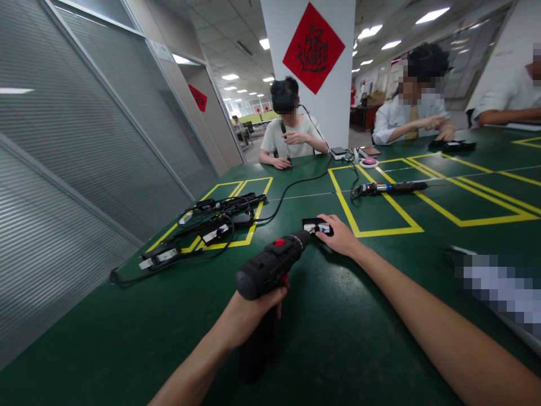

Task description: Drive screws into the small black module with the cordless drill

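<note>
A black cordless drill [274,262] with a red switch on top is gripped by my left hand [266,307], fingers wrapped round its handle by the red trigger. Its chuck points away from me, and the tip reaches a small black box-like part [310,223] with a white and blue inside. Whether the bit touches the part I cannot tell. My right hand [336,235] holds that part at its right end, thumb and fingers on either side, close to the green table [338,327].
Black adapters and cables [220,223] lie in a heap on the left. A long slim black tool [393,188] rests within yellow tape at the right, with a pink round object [369,161] behind it. A person [291,132] sits opposite; others sit far right. A blurred panel [502,293] lies near right.
</note>
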Action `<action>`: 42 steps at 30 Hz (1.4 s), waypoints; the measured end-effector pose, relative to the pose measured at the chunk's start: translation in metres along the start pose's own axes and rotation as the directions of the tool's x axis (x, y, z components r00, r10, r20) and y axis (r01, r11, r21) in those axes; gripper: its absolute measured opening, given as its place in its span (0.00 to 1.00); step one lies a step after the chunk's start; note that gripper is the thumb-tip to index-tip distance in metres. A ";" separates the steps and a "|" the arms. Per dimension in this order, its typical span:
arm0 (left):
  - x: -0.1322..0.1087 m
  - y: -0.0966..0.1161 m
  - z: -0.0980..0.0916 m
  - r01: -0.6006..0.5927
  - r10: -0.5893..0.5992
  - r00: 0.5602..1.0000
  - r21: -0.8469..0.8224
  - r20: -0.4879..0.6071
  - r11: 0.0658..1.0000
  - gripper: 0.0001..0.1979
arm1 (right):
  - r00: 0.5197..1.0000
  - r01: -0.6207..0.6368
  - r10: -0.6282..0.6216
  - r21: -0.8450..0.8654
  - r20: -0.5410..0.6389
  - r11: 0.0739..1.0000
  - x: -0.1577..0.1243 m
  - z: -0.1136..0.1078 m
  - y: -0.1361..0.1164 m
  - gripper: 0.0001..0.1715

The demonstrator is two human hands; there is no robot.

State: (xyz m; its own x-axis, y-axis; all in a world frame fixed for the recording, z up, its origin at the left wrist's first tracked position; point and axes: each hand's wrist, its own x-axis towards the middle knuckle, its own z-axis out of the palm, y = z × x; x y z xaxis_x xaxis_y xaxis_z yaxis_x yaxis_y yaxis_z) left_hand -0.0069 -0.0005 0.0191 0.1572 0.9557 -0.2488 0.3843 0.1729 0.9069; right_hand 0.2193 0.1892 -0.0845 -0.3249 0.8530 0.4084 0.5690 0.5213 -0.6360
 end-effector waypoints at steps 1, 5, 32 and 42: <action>0.000 -0.001 0.000 -0.004 0.004 1.000 0.001 0.000 1.000 0.11 | 1.000 0.005 -0.005 0.000 -0.003 1.000 0.000 0.000 0.000 0.29; 0.001 -0.003 -0.001 -0.007 0.007 1.000 -0.009 -0.009 1.000 0.11 | 1.000 0.018 -0.018 -0.003 -0.017 1.000 -0.001 0.001 0.002 0.28; 0.002 -0.006 0.000 -0.009 0.009 1.000 0.016 -0.009 1.000 0.11 | 1.000 0.016 -0.016 -0.002 -0.015 1.000 -0.001 0.003 0.004 0.29; 0.003 -0.009 -0.001 -0.011 0.011 1.000 0.028 -0.010 1.000 0.11 | 1.000 0.018 -0.018 -0.003 -0.025 1.000 0.001 0.003 0.003 0.29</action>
State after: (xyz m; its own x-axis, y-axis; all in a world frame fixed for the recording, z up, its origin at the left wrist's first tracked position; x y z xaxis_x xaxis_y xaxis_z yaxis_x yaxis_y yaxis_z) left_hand -0.0107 0.0009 0.0106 0.1519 0.9600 -0.2353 0.4082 0.1558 0.8995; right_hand 0.2185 0.1916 -0.0883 -0.3161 0.8427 0.4358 0.5651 0.5363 -0.6270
